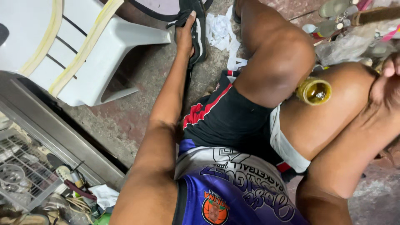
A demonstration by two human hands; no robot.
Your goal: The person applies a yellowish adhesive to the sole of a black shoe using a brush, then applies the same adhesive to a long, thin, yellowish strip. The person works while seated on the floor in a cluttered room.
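Down low, left hand point(185, 37) stretched out, fingers wrapped around a black shoe point(199, 29) on the concrete floor point(125, 121), beside the white plastic chair point(83, 50). Right hand point(385, 83) at the frame's right edge, resting on the knee, grip impossible to tell. Open yellowish glue tin point(314, 91) wedged between the knees.

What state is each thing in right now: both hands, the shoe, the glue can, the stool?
Left hand: grip closed on the black shoe, on the floor.
Right hand: at the frame edge, on the knee; grip cannot be told.
Yellow can: open, lying tilted between the knees, amber liquid inside.
White plastic stool: tipped on its side.
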